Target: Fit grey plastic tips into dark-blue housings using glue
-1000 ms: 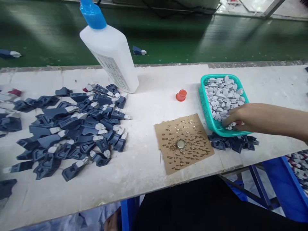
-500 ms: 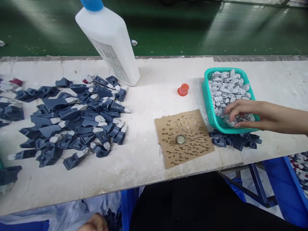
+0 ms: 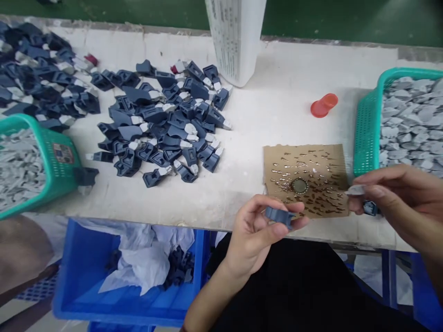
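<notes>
My left hand (image 3: 254,235) pinches a dark blue-grey plastic part (image 3: 277,216) between thumb and fingers, just over the table's front edge. In my right hand (image 3: 404,198) a small light grey piece (image 3: 356,190) is held at the fingertips, near the right edge of a cardboard sheet (image 3: 272,159). Brown glossy drops cover the cardboard, and a round bottle cap (image 3: 299,186) lies on it. Right of it stands a green basket (image 3: 367,133) full of light grey pieces. Another dark part (image 3: 370,207) shows beneath my right fingers.
A pile of dark parts (image 3: 166,120), many with light grey ends, covers the table's left middle. Behind stand a white bottle (image 3: 238,41) and a red plastic cap (image 3: 323,106). Another green basket (image 3: 57,170) is at left. Below is a blue bin (image 3: 86,276); another person's limb (image 3: 24,253) shows beside it.
My right hand has left the basket with a light grey piece. My left hand has risen from below the table, now holding a dark part. The view has swung left and down.
</notes>
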Action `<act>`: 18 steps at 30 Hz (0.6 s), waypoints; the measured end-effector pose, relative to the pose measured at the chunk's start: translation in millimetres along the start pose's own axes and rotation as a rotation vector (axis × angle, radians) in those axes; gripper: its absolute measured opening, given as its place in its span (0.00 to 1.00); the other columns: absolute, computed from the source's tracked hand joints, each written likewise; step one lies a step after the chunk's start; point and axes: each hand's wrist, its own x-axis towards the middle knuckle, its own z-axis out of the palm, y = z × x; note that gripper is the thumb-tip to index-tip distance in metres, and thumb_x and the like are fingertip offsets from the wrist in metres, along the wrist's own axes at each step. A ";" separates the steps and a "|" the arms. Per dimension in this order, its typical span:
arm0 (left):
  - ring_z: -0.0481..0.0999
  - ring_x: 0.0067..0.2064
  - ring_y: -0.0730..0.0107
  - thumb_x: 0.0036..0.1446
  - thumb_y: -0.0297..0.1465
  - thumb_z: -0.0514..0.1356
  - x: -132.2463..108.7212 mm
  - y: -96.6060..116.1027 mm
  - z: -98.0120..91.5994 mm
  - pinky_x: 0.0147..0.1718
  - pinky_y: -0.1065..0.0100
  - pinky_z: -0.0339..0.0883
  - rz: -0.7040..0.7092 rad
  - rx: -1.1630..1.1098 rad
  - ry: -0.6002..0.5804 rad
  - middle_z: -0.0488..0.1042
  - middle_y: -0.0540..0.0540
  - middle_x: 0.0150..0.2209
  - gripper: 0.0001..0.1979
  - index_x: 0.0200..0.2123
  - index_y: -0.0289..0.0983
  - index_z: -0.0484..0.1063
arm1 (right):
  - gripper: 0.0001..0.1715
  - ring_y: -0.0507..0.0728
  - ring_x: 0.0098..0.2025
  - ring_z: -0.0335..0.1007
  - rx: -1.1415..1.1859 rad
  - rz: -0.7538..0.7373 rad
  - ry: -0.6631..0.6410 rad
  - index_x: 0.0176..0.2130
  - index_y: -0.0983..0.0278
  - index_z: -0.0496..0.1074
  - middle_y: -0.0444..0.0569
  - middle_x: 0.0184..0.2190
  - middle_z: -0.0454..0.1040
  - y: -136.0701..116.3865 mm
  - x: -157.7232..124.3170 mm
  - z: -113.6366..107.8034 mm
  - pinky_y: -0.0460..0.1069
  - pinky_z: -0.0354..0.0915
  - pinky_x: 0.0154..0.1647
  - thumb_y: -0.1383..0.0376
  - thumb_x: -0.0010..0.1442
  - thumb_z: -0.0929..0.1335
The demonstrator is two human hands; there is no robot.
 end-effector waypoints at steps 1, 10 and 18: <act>0.85 0.52 0.66 0.56 0.26 0.73 2.3 -2.7 0.5 0.49 0.67 0.84 0.010 0.028 0.027 0.82 0.50 0.40 0.10 0.41 0.42 0.80 | 0.09 0.55 0.33 0.80 -0.144 -0.105 0.049 0.49 0.48 0.78 0.41 0.33 0.82 -2.0 0.3 7.9 0.50 0.74 0.30 0.55 0.69 0.71; 0.84 0.41 0.73 0.42 0.22 0.80 -1.0 -2.5 -13.0 0.44 0.73 0.80 0.287 0.409 0.222 0.84 0.51 0.38 0.20 0.39 0.42 0.84 | 0.17 0.51 0.38 0.80 -0.412 -0.751 0.105 0.45 0.61 0.78 0.44 0.34 0.84 -0.7 21.1 44.3 0.46 0.73 0.38 0.78 0.60 0.75; 0.81 0.45 0.69 0.46 0.26 0.79 -3.6 -2.7 -25.6 0.47 0.69 0.79 0.397 0.645 0.200 0.83 0.48 0.41 0.19 0.43 0.44 0.85 | 0.23 0.57 0.41 0.83 -0.460 -0.664 0.003 0.50 0.49 0.76 0.37 0.39 0.85 -1.3 16.4 45.3 0.53 0.79 0.36 0.75 0.63 0.72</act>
